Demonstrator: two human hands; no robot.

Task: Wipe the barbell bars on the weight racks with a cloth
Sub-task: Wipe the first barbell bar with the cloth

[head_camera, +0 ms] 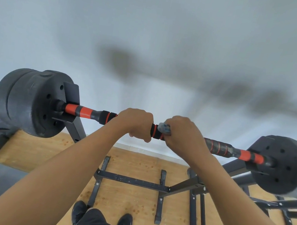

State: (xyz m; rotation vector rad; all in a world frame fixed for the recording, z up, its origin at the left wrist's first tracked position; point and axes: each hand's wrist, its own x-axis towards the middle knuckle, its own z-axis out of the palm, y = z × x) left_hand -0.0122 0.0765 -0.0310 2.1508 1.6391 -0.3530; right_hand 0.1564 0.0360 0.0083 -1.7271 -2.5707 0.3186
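Shoes (80, 212): two, black, seen at 6 o'clock on the wooden floor (131, 201).
Rack (132, 180): black steel frame, stood on the floor; the bar is carried in its cradles.
Bar (217, 146): black with orange bands, laid across from 9 to 3 o'clock.
Left hand (138, 124): clenched round the bar at mid-length, knuckles up.
Right hand (183, 136): just beside the left hand, toward 3 o'clock. A grey cloth (163, 128) is gripped against the bar, mostly hidden under the fingers.
Plates (31, 101): black, fitted at the 9 o'clock end; more are fitted at 3 o'clock.
Wall (155, 27): white, at 12 o'clock, marked by blurred shadows.
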